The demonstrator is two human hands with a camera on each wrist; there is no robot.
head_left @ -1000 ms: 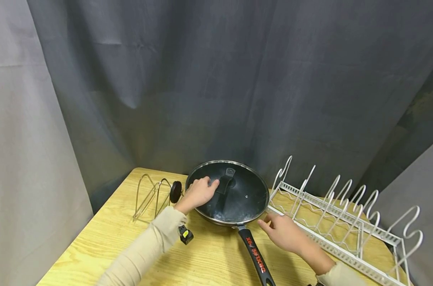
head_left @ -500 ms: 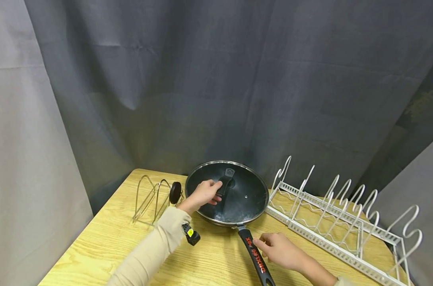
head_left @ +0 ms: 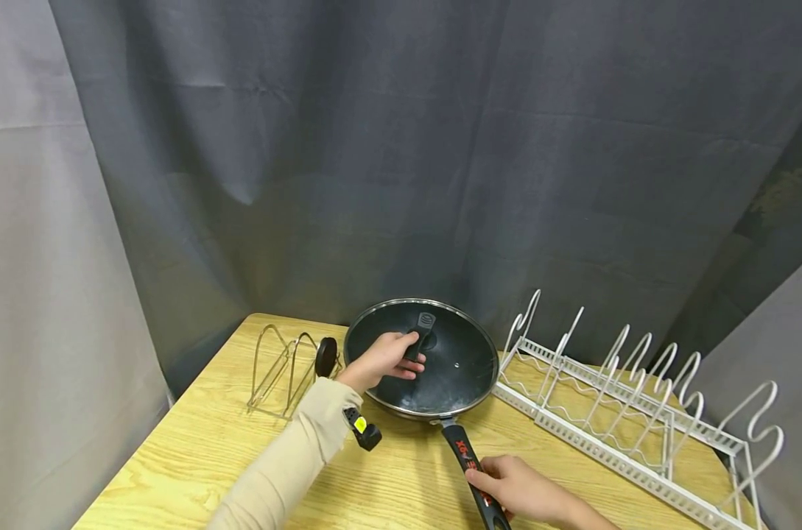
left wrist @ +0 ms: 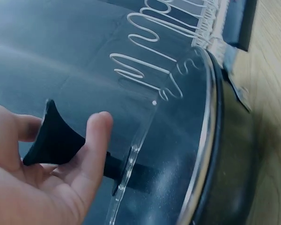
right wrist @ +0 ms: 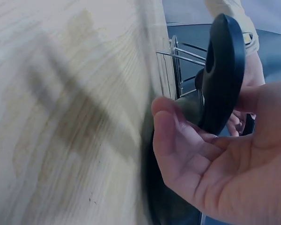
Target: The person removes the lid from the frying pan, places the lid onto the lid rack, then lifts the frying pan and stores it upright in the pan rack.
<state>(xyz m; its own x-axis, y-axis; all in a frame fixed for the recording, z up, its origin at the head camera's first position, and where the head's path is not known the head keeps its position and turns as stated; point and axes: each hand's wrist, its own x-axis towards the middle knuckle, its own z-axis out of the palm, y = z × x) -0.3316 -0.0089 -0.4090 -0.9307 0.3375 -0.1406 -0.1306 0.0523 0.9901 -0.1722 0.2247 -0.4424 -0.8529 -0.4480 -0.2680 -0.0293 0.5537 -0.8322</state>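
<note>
A dark frying pan with a glass lid on it sits at the middle of the wooden table, its long black handle with red lettering pointing toward me. My left hand holds the lid's black knob, thumb on one side and fingers curled beneath the flared top in the left wrist view. The lid lies level on the pan's rim. Lower down, my right hand grips the pan handle, thumb on top. In the right wrist view the fingers curl under the black handle, near its end with the hole.
A white multi-slot rack of looped wire stands right of the pan. On the left is a small metal wire rack, with a black oval piece at its right side. A grey curtain hangs behind the wooden table.
My left hand has moved right across the lid and taken hold of its knob. My right hand has come down from beside the pan and gripped the handle. Pan and lid have stayed put.
</note>
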